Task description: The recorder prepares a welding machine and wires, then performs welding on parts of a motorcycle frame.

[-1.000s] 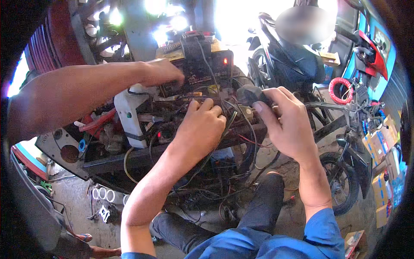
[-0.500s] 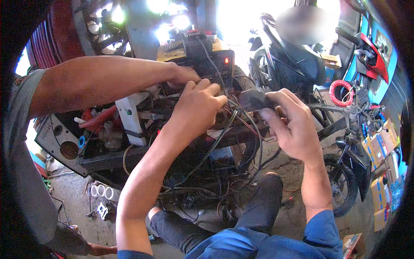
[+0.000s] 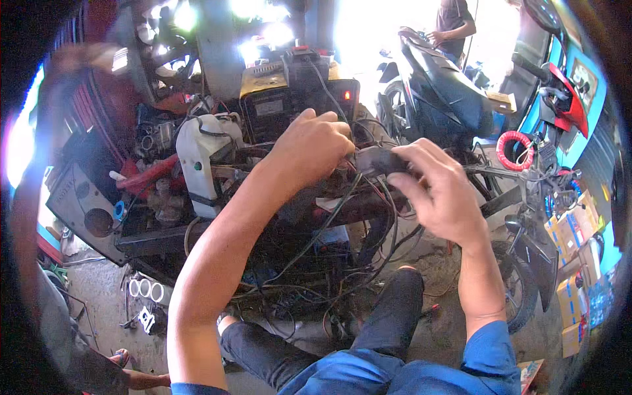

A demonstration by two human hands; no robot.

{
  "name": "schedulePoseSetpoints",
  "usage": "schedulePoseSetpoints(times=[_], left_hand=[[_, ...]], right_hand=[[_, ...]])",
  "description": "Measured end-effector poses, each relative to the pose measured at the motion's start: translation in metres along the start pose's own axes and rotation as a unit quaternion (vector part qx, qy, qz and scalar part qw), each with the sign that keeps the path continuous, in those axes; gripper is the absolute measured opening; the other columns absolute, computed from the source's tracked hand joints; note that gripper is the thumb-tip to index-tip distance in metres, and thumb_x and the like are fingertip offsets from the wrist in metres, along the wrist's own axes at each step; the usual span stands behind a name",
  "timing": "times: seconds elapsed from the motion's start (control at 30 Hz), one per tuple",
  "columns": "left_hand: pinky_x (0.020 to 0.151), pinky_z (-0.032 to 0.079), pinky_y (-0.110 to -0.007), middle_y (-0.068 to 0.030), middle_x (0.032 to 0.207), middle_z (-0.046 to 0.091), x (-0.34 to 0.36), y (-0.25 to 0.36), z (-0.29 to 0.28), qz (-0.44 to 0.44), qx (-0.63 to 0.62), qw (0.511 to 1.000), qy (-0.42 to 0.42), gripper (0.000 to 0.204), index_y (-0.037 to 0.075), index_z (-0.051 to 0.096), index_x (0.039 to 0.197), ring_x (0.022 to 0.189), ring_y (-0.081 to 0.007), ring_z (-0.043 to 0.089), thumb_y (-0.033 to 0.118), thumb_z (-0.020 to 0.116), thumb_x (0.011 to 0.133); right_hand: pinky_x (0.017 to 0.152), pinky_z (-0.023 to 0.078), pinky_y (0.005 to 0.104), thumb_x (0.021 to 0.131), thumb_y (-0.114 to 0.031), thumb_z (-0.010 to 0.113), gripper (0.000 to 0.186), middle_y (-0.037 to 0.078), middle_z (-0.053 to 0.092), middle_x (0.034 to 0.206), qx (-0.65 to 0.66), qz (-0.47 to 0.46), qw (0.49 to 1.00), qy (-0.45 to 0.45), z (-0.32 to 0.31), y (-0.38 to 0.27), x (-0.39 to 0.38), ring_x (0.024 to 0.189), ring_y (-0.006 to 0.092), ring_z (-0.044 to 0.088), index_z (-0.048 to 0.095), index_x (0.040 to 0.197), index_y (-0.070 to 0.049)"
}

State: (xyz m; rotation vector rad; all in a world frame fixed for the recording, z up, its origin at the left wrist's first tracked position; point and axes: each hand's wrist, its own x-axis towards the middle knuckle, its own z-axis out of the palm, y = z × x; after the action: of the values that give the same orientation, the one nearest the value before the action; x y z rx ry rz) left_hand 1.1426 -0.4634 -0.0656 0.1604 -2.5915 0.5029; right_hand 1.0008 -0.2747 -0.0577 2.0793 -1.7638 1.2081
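My right hand (image 3: 442,187) is closed, thumb and fingers pinching a dark rounded thing that looks like a roll of black tape (image 3: 380,160); it is slightly blurred. Close beside it, my left hand (image 3: 313,145) is closed over the wiring of a stripped motorcycle frame, fingertips bent down and partly hidden. Several loose wires (image 3: 345,205) hang below both hands, some green, some reddish, some dark. The roll sits just right of my left fingertips, over the bundle.
Behind my hands stands a black and yellow boxy device (image 3: 296,99) with a red light. A white plastic tank (image 3: 197,168) is on the frame's left. A co-worker's blurred arm (image 3: 72,59) is far left. Parked motorcycles (image 3: 441,89) and cardboard boxes (image 3: 573,227) are to the right.
The co-worker's arm has drawn back to the left from beside my left hand, uncovering the white tank. My right hand has shifted slightly left with the roll, nearer my left fingers.
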Motion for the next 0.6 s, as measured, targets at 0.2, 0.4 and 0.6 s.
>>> schedulePoseSetpoints(times=[0.2, 0.4, 0.6], left_hand=[[0.071, 0.053, -0.039, -0.0075, 0.085, 0.07, 0.015, -0.014, -0.003, -0.006, -0.059, 0.993, -0.099, 0.02, 0.017, 0.074, 0.091, 0.083, -0.0261, 0.069, 0.013, 0.065, 0.074], [0.074, 0.054, -0.042, -0.0124, 0.081, 0.07, 0.021, -0.025, -0.003, -0.007, -0.165, 0.973, -0.16, 0.022, 0.011, 0.073, 0.093, 0.079, -0.0299, 0.069, 0.012, 0.064, 0.073], [0.076, 0.054, -0.043, -0.0154, 0.083, 0.069, 0.007, -0.018, -0.013, -0.074, -0.184, 0.964, -0.174, 0.02, 0.003, 0.071, 0.091, 0.083, -0.0307, 0.068, 0.01, 0.066, 0.072]], right_hand=[[0.068, 0.052, 0.0484, 0.086, -0.015, 0.064, 0.023, 0.025, 0.059, 0.084, -0.125, -0.021, 0.989, -0.08, 0.032, -0.018, 0.013, 0.076, 0.0446, 0.062, 0.055, 0.087, 0.006], [0.068, 0.05, 0.0487, 0.081, -0.01, 0.067, 0.031, 0.03, 0.061, 0.08, -0.114, 0.045, 0.986, -0.11, 0.059, -0.018, 0.024, 0.079, 0.0464, 0.062, 0.052, 0.1, 0.009], [0.062, 0.055, 0.0479, 0.08, -0.011, 0.066, 0.024, 0.029, 0.062, 0.068, -0.16, 0.026, 0.979, -0.122, 0.069, -0.01, 0.032, 0.069, 0.043, 0.066, 0.053, 0.084, 0.009]])
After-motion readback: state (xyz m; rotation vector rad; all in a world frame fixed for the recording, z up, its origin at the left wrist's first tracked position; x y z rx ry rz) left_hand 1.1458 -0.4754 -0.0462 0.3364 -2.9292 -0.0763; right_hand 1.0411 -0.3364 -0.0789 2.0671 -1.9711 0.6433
